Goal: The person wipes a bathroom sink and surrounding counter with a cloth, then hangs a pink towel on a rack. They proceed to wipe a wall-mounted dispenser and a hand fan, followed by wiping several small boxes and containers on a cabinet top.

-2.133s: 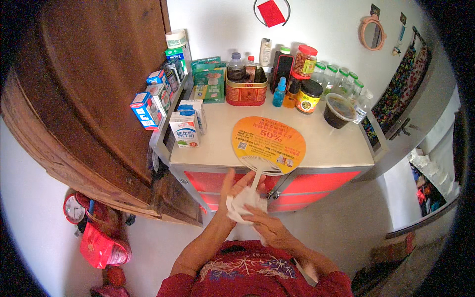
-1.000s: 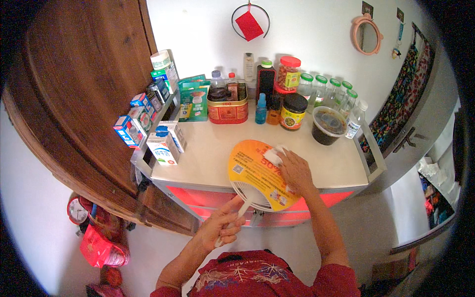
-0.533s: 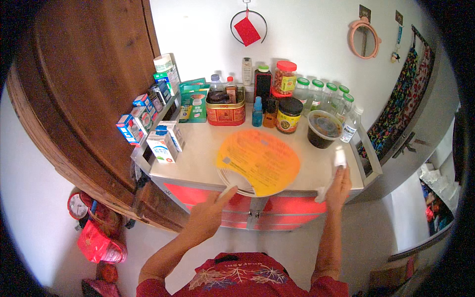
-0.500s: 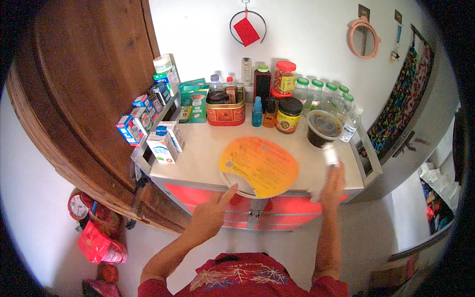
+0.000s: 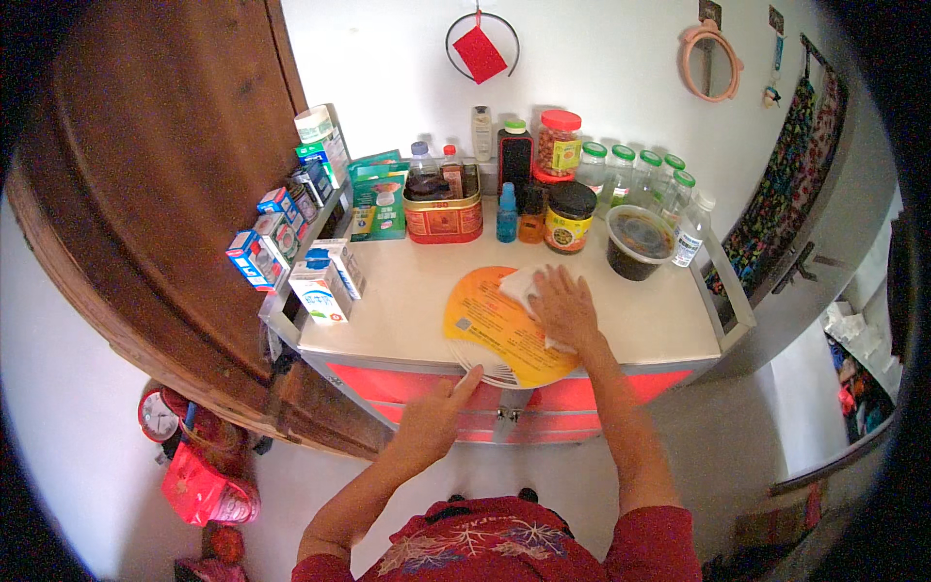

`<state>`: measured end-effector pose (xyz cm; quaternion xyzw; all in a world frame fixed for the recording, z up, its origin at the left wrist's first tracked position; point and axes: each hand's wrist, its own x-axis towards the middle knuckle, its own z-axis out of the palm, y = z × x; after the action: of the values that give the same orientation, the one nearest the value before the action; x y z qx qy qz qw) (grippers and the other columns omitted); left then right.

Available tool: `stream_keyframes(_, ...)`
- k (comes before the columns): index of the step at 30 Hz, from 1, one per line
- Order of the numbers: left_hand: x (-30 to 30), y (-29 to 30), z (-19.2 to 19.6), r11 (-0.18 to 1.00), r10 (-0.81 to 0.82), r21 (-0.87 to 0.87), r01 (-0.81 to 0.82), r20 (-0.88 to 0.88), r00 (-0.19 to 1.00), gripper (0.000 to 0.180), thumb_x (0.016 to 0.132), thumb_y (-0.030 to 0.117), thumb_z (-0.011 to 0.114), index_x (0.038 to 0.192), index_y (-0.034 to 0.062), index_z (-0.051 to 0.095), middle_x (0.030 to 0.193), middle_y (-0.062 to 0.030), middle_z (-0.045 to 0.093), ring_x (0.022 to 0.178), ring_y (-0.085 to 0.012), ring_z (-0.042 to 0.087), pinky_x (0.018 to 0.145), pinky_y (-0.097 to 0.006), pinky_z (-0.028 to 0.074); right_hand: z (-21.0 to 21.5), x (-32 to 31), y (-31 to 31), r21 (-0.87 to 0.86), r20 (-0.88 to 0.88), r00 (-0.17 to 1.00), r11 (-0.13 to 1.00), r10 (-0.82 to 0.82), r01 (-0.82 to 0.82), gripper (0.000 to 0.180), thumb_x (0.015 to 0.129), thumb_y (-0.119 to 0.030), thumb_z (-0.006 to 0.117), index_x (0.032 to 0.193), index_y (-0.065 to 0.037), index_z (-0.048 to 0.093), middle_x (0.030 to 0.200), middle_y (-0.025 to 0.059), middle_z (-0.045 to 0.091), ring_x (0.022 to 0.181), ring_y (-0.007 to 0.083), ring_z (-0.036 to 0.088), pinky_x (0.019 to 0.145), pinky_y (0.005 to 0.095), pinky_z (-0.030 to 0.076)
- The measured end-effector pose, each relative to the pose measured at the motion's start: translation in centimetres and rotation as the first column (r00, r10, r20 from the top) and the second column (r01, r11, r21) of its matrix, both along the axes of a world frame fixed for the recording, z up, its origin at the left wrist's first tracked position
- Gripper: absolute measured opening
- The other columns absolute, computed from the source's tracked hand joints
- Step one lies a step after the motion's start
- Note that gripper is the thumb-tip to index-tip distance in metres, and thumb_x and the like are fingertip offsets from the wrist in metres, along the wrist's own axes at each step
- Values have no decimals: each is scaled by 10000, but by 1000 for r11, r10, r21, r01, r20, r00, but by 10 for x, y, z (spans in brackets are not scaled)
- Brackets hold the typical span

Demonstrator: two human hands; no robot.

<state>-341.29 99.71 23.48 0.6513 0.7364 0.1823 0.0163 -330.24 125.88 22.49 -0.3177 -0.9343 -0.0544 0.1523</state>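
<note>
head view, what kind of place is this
Probably a room in a home, at a small storage cabinet against a white wall. Jars, bottles and small boxes crowd its top, and a wooden door stands at the left. The right hand presses a white cloth on a yellow fan.

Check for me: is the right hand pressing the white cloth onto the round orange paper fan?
Yes, the right hand lies flat on the white cloth, which rests on the round orange paper fan.
</note>
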Motion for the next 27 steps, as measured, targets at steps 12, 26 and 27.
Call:
stream_keyframes(12, -12, 7, -1, 999, -33, -44, 32, -21, 999, 695, 748, 3, 537, 1375, 170, 290, 909, -170, 535, 732, -373, 586, 583, -468, 495, -9, -74, -62, 42, -25, 726, 727, 687, -686, 469, 889, -365, 448, 1290, -121, 446, 1387, 64, 395, 1285, 252, 350, 1031, 456, 280)
stream_keyframes(26, 1, 3, 10, 995, 49, -94, -44, 50, 998, 660, 778, 2, 503, 1384, 144, 282, 972, -206, 537, 774, -398, 592, 610, -494, 497, -5, -82, -17, -42, 14, 982, 981, 191, -190, 534, 904, -384, 409, 1328, -62, 372, 1394, 145, 353, 1302, 308, 316, 1042, 491, 261)
stream_keyframes(27, -2, 4, 2, 998, 35, -45, -34, 28, 999, 662, 773, 9, 514, 1378, 149, 285, 946, -196, 533, 733, -400, 599, 581, -500, 497, -6, -76, -14, -61, -6, 988, 986, 157, -157, 540, 904, -388, 407, 1333, -63, 364, 1394, 147, 351, 1302, 308, 315, 1043, 493, 258)
